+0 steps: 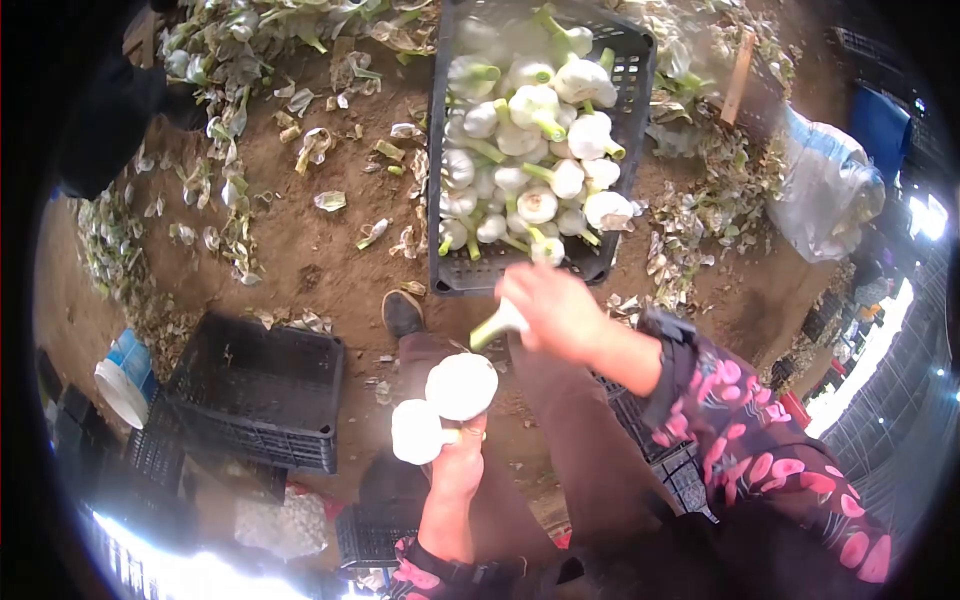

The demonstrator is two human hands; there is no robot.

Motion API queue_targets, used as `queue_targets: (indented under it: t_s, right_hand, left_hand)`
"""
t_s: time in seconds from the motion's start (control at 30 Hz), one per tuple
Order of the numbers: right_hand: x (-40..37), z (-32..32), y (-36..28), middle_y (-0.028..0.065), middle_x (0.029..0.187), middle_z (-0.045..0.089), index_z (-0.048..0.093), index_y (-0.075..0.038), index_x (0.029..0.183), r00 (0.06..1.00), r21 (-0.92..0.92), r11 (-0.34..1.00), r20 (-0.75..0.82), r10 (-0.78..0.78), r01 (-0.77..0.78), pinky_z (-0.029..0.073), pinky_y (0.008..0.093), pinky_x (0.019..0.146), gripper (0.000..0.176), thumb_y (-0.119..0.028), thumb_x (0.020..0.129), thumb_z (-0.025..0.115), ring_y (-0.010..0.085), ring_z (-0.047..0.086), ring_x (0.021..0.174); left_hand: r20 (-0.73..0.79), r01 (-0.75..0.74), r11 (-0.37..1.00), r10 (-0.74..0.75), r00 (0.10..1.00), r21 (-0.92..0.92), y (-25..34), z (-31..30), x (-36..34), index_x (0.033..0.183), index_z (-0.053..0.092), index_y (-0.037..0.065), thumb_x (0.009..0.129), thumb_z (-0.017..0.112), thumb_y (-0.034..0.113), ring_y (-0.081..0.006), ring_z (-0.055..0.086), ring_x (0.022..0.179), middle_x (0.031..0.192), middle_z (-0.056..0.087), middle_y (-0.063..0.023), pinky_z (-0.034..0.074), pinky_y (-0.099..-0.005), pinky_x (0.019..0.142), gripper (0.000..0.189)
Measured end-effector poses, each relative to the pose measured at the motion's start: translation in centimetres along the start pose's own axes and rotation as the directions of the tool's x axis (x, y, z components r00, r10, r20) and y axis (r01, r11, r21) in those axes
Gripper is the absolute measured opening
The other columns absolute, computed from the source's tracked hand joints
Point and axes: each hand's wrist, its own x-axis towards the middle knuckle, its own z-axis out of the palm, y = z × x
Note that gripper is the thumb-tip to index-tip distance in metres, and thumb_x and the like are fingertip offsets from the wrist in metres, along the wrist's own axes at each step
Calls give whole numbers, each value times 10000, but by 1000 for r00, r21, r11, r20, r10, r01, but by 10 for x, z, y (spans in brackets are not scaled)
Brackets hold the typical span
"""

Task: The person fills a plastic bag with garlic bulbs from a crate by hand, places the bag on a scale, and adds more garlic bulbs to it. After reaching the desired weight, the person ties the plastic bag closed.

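Two white garlic bulbs (462, 386) are gripped in my left hand (460, 468), which is raised in front of my legs with its fingers wrapped round their stems. My right hand (555, 312), slightly blurred, is closed on another garlic bulb (513, 316) whose green stem points down and left. This hand is just below the near edge of a black plastic crate (436, 190). Inside the crate is a heap of garlic bulbs (537, 205) with short green stems. My fingers hide part of the bulb in my right hand.
Garlic skins and trimmings (240, 45) litter the dirt floor (340, 250). At left stands a black crate (255, 370) beside a blue and white bucket (125, 380). A filled plastic sack (825, 185) is at right. A person's dark-clothed leg (110, 125) shows upper left.
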Motion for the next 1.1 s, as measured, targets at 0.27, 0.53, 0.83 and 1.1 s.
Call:
queue_targets:
  t_s: [0.27,0.53,0.83,1.1]
  right_hand:
    - [-10,-27,15,108,1033,578,553,-52,1024,950,814,526,310,-33,-247,514,384,786,381,-178,720,744,289,573,901]
    - [44,105,96,115,821,603,620,-119,890,858,-125,919,-424,291,-373,510,411,632,199,-288,812,690,309,621,772]
    - [-39,15,59,163,859,670,582,-39,1098,708,575,762,-402,580,-298,516,367,720,223,-143,901,571,303,674,789]
    - [17,-58,125,119,755,663,456,-119,1376,704,587,770,-434,562,-252,508,373,687,620,-91,775,606,233,649,707]
  left_hand:
    - [340,284,946,-220,914,-153,-13,3,0,1270,447,39,975,557,218,-107,459,688,962,535,-55,399,-254,586,362]
    - [246,234,867,-135,960,-440,-28,16,-3,943,463,134,982,529,301,-164,509,656,905,502,-73,421,-296,580,184]
    - [308,250,846,-108,945,-471,-5,2,-9,958,472,150,976,535,343,-137,479,619,876,496,-64,411,-296,572,203]
    - [297,211,806,-46,954,-553,-2,-11,-12,964,476,156,983,506,377,-131,462,594,860,487,-63,389,-280,568,223]
